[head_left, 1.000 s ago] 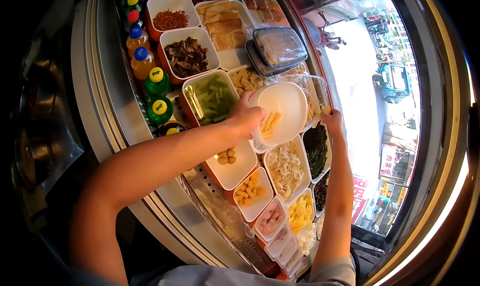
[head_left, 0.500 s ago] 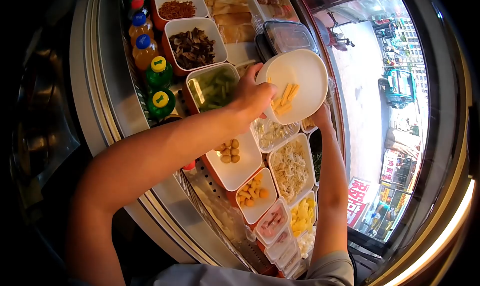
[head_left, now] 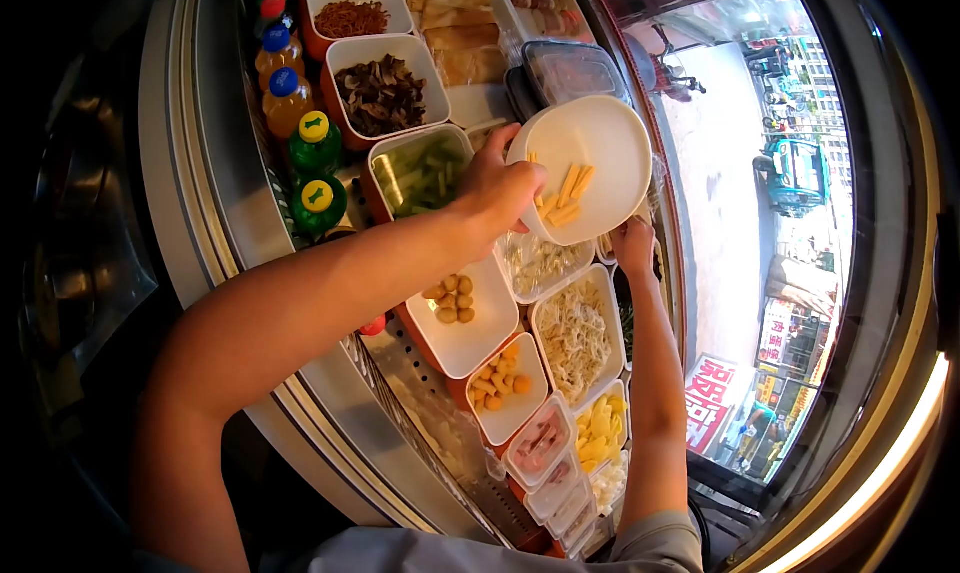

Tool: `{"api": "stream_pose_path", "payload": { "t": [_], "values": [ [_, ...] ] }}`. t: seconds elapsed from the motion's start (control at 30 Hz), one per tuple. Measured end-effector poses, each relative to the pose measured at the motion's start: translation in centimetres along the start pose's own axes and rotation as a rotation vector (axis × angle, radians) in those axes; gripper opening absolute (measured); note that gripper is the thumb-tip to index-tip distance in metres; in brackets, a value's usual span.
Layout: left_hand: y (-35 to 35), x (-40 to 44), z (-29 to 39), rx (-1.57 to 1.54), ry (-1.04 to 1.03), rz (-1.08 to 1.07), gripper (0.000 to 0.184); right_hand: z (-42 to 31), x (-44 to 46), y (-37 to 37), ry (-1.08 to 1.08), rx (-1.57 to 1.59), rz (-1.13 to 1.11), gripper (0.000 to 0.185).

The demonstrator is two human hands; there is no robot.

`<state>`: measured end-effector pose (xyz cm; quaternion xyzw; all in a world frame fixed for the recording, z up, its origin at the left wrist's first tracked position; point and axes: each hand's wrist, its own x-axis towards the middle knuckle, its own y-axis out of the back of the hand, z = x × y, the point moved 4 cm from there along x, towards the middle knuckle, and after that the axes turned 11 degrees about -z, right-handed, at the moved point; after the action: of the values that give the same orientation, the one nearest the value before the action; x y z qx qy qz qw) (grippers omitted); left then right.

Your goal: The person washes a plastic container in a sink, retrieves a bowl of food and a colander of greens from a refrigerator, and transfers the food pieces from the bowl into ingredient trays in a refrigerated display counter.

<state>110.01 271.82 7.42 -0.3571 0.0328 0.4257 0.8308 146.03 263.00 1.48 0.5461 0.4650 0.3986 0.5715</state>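
My left hand (head_left: 502, 187) grips the near rim of a white bowl (head_left: 612, 138), thumb on the rim. The bowl is tilted, and several pale yellow sticks (head_left: 566, 195) lie in its lower left part. Just below the bowl's right edge is my right hand (head_left: 635, 245), fingers curled and partly hidden; what they hold, if anything, I cannot make out. It is over a container mostly covered by the bowl and hand. Close by are a plastic-covered tub (head_left: 545, 263) of pale food and a tub of shredded pale strands (head_left: 575, 335).
Left of the bowl stand tubs of green stalks (head_left: 432, 175) and dark mushrooms (head_left: 382, 95). Nearer me are tubs of brown balls (head_left: 455, 299) and orange pieces (head_left: 500, 381). Bottles (head_left: 316, 145) line the left edge. A black lidded box (head_left: 575, 71) sits behind the bowl; glass (head_left: 725, 223) closes the right side.
My right hand has come slightly up and left, and more of it shows below the bowl. The bowl stays tilted in my left hand, with the sticks inside; the view shifts slightly.
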Motion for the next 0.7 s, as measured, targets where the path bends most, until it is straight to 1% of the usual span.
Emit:
{"api": "stream_pose_path", "payload": {
  "t": [0.07, 0.1, 0.17, 0.2, 0.27, 0.3, 0.37, 0.4, 0.47, 0.5, 0.57, 0.63, 0.7],
  "values": [
    [-0.1, -0.1, -0.2, -0.004, 0.017, -0.004, 0.081, -0.9, 1.1, -1.6, 0.268, 0.096, -0.049, 0.02],
    [0.0, -0.2, -0.2, -0.007, 0.025, -0.008, 0.081, -0.8, 1.2, -2.1, 0.266, 0.096, -0.047, 0.02],
    [0.0, -0.3, -0.3, 0.012, 0.025, -0.019, 0.081, -1.0, 1.1, -2.7, 0.321, 0.089, -0.104, 0.028],
    [0.0, -0.2, -0.3, 0.027, 0.022, -0.028, 0.082, -0.8, 0.8, -2.3, 0.318, 0.087, -0.099, 0.028],
    [0.0, -0.1, -0.5, 0.036, 0.032, -0.015, 0.082, -0.1, 0.0, -1.3, 0.157, 0.033, -0.14, 0.032],
    [0.1, -0.2, -0.5, 0.041, 0.043, 0.003, 0.083, -0.3, 0.0, -0.4, 0.16, 0.033, -0.141, 0.032],
    [0.1, -0.2, -0.5, 0.033, 0.044, 0.005, 0.083, 1.5, -0.3, 1.4, -0.151, -0.003, 0.044, 0.034],
    [0.1, -0.2, -0.4, 0.028, 0.045, 0.003, 0.084, 1.9, -0.2, 1.1, -0.153, 0.002, 0.043, 0.034],
    [0.1, -0.1, -0.4, 0.031, 0.039, -0.007, 0.084, 2.0, 1.1, 0.5, 0.096, -0.133, 0.102, 0.032],
    [0.1, 0.0, -0.3, 0.031, 0.034, -0.019, 0.084, 2.7, 1.9, 0.1, 0.097, -0.132, 0.101, 0.032],
    [0.2, -0.1, -0.4, 0.031, 0.035, -0.008, 0.084, 3.8, 2.6, -1.9, 0.151, -0.051, -0.192, 0.031],
    [0.0, -0.3, 0.2, 0.035, 0.023, -0.002, 0.084, 4.8, 2.3, -2.7, 0.117, -0.032, -0.177, 0.029],
    [0.0, -0.3, -0.2, 0.016, 0.071, -0.021, 0.085, 3.4, 1.6, -1.7, 0.108, 0.007, -0.16, 0.028]
  ]
}}
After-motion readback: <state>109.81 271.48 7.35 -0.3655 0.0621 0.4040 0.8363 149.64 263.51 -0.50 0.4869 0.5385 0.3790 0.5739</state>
